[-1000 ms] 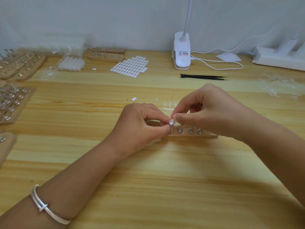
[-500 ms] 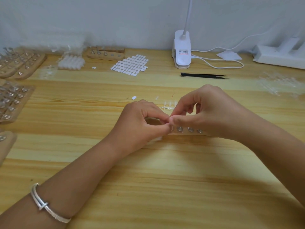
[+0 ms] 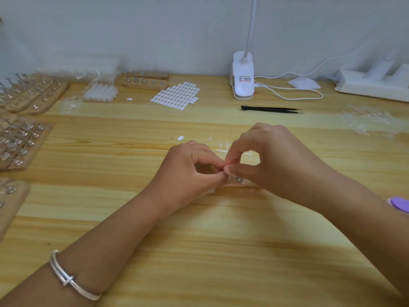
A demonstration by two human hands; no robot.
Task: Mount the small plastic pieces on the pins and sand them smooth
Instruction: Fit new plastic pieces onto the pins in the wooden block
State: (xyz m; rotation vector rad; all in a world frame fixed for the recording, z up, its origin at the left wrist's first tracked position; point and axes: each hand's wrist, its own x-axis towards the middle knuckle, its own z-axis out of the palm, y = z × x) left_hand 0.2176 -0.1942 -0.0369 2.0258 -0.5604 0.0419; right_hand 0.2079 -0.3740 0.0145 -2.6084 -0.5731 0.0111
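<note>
A small wooden pin block (image 3: 234, 184) lies at the table's middle, mostly hidden under my hands; one metal pin head (image 3: 239, 179) shows on it. My left hand (image 3: 190, 171) has thumb and forefinger curled, pinching at the block's left end pin. My right hand (image 3: 265, 158) pinches thumb to forefinger right against the left fingertips, on a small plastic piece that is too covered to see. A strip of clear plastic pieces (image 3: 221, 150) lies just behind the hands.
Wooden pin blocks (image 3: 28, 138) with mounted pieces fill the left edge. A sheet of white oval stickers (image 3: 174, 96), black tweezers (image 3: 270, 109), a white lamp base (image 3: 242, 85) and cable sit at the back. Clear plastic scraps (image 3: 367, 120) and a purple object (image 3: 400, 203) lie right.
The fingertips of both hands have come together over the pin head that showed a second ago. My right hand now covers most of the row of pins.
</note>
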